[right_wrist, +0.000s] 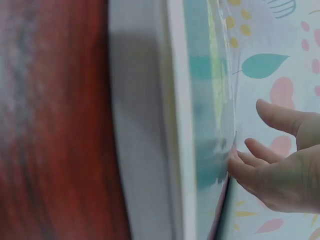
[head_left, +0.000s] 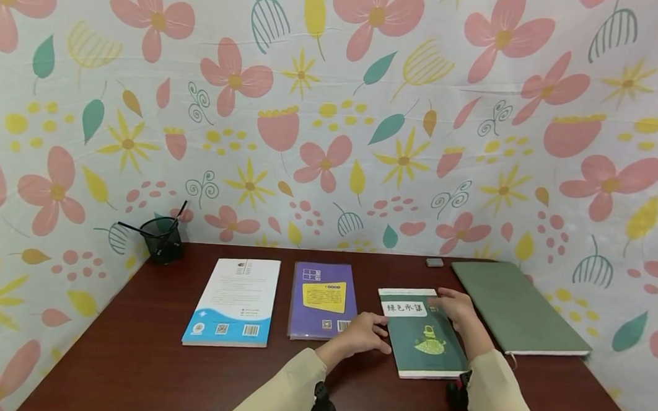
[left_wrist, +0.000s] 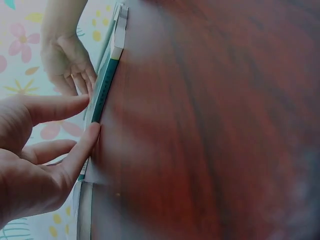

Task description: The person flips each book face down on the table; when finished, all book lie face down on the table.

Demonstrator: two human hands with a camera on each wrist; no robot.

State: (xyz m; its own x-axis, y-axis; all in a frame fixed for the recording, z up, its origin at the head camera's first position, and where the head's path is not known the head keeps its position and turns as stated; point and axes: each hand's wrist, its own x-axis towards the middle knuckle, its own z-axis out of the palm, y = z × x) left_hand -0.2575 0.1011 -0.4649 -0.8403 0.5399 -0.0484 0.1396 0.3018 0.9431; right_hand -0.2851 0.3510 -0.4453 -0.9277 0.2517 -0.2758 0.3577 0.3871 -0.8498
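A green paperback book (head_left: 427, 338) with a white title label lies on the table. My left hand (head_left: 364, 334) is at its left side, thumb and fingers spread; in the left wrist view the book's dark green spine (left_wrist: 106, 87) is right at these fingertips. Over the upper right corner of the cover is my right hand (head_left: 457, 308), fingers loosely extended. The right wrist view has the right hand (right_wrist: 280, 170) beyond the book's thick page edge (right_wrist: 142, 125), thumb apart from the fingers. Neither hand is gripping the book.
Left of the hands lie a purple book (head_left: 324, 304) and a white-and-blue book (head_left: 235, 300). A large green notebook (head_left: 519, 308) is at the right, a small grey block (head_left: 434, 262) behind. A black mesh pen holder (head_left: 162, 243) with pens stands at the back left, near the flowered cloth (head_left: 334, 106).
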